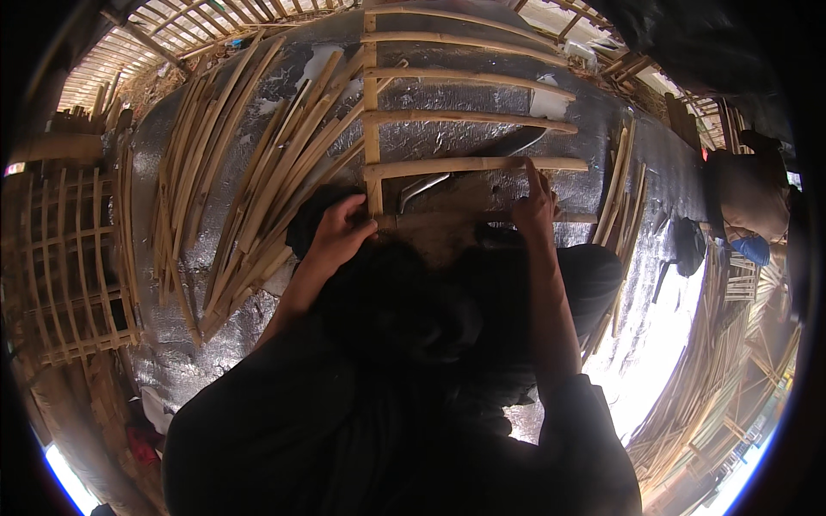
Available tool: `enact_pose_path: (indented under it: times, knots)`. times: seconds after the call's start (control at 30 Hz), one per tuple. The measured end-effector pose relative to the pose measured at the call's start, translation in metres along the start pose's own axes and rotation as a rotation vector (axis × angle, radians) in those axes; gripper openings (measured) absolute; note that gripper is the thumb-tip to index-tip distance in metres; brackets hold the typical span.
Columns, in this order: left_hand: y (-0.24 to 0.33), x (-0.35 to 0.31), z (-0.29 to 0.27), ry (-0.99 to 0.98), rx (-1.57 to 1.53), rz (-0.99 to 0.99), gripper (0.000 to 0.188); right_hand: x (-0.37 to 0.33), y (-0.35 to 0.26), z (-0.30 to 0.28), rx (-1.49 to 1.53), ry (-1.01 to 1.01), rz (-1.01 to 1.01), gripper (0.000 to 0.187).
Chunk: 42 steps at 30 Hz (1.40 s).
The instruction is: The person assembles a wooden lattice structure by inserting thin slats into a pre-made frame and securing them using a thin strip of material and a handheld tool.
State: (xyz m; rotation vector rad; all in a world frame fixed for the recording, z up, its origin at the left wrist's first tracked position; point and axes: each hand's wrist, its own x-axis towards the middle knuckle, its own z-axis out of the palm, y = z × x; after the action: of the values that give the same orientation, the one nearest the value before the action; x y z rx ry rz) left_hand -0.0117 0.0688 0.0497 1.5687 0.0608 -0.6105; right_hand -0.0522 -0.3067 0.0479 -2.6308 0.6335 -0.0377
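A frame [372,138] lies on a sheet [667,172], its upright [371,90] at the left and its rungs [473,119] reaching right. Left of it lie loose sticks [274,193]; right of it, a few more sticks [613,185]. A lattice [77,258] sits beyond the sheet, far left. Left fingers [351,206] are beside the upright's near end, right fingers [533,181] at a rung.

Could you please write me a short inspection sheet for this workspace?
Surface: wrinkled silver foil sheet.
Work in hand: bamboo frame, one long strip with crosspieces running right.
Clutter: loose bamboo strips left of the frame, more at right; shiny metal piece between the two nearest crosspieces.
Left hand: at the long strip's near end, fingers bent; grip unclear.
Right hand: index finger extended to the second-nearest crosspiece.
Cables: nothing seen.
Surroundings: bamboo lattice at far left, piled bamboo at far right.
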Motion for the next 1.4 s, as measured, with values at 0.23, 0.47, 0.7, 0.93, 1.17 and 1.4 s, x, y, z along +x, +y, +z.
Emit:
enact_pose_path:
  times: [0.23, 0.47, 0.7, 0.93, 1.17, 1.4]
  knots:
    - [0.003, -0.001, -0.003, -0.02, 0.07, -0.035, 0.056, -0.003, -0.02, -0.01, 0.054, 0.02, 0.013, 0.084]
    - [0.009, -0.002, 0.0, -0.036, 0.015, -0.057, 0.057, -0.006, -0.015, -0.01, 0.148, 0.114, -0.175, 0.064]
    - [0.009, 0.001, -0.002, -0.027, -0.089, -0.119, 0.056, -0.042, -0.06, -0.006, 0.173, -0.177, -0.686, 0.042]
    - [0.004, 0.003, -0.01, -0.019, -0.442, -0.223, 0.052, -0.041, -0.056, 0.013, 0.246, -0.171, -0.721, 0.029]
    - [0.005, 0.001, -0.006, -0.044, -0.156, -0.098, 0.054, -0.045, -0.064, 0.006, 0.217, -0.193, -0.688, 0.029]
    - [0.002, 0.004, -0.007, -0.013, -0.257, -0.153, 0.046, -0.047, -0.062, 0.008, 0.195, -0.17, -0.678, 0.033]
